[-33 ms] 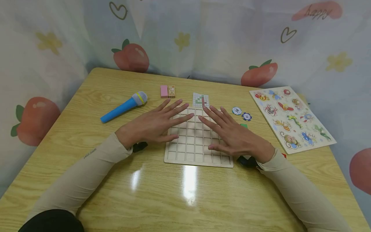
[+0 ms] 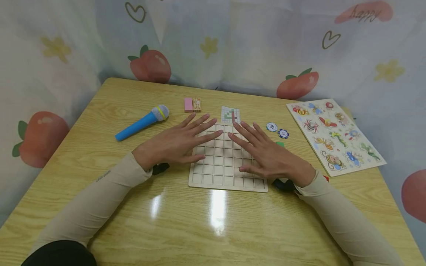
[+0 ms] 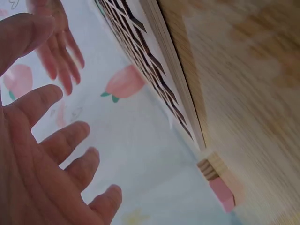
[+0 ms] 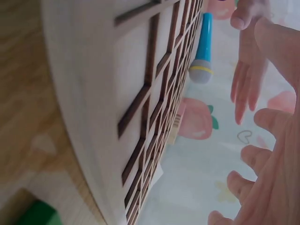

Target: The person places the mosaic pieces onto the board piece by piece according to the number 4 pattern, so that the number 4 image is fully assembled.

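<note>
A pale wooden grid board [image 2: 217, 171] with square cells lies at the middle of the table. Over its left side hovers my left hand [image 2: 176, 142], palm down with fingers spread and nothing held. My right hand [image 2: 267, 155] is held the same way above the board's right side, its fingers pointing toward the left hand's. Both wrist views show a gap between the palms and the board. Just beyond the board's far edge is a small gridded card [image 2: 227, 111] with green and red squares. Partly hidden by the right hand, a green piece [image 2: 280, 143] sits at the board's right.
A blue toy microphone [image 2: 139, 123] lies to the left. A pink block [image 2: 188, 105] and a patterned block [image 2: 197, 107] stand at the back. Two poker chips [image 2: 283, 133] and an insect puzzle board [image 2: 314, 147] are on the right. A red piece [image 2: 326, 178] shows behind the right wrist.
</note>
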Action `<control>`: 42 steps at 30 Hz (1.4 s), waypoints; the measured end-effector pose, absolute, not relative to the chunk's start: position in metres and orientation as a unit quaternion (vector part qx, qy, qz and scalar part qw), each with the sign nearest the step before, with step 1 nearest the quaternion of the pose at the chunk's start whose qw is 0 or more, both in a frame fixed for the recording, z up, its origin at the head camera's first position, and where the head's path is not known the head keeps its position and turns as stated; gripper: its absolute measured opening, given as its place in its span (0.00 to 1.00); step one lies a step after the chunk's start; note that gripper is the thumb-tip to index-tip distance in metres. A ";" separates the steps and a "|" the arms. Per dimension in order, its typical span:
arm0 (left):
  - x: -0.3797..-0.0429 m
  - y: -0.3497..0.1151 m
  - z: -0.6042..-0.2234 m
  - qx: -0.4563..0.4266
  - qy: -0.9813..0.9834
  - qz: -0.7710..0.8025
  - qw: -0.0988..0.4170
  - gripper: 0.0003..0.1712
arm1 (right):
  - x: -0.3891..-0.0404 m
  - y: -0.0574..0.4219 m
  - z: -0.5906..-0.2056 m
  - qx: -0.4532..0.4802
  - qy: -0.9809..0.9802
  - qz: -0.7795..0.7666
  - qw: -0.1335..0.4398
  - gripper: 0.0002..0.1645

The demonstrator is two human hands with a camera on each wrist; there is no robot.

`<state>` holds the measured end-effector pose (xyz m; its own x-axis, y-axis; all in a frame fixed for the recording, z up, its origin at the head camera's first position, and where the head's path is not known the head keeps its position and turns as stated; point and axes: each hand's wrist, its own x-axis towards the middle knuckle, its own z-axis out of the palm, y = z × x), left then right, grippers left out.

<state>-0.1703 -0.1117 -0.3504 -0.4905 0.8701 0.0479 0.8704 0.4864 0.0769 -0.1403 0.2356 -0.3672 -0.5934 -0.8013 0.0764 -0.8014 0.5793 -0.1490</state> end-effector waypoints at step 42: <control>-0.100 -0.145 -0.413 -0.353 -0.832 -0.417 -0.102 0.75 | -0.118 0.341 -0.404 0.109 -0.924 0.345 0.121 0.28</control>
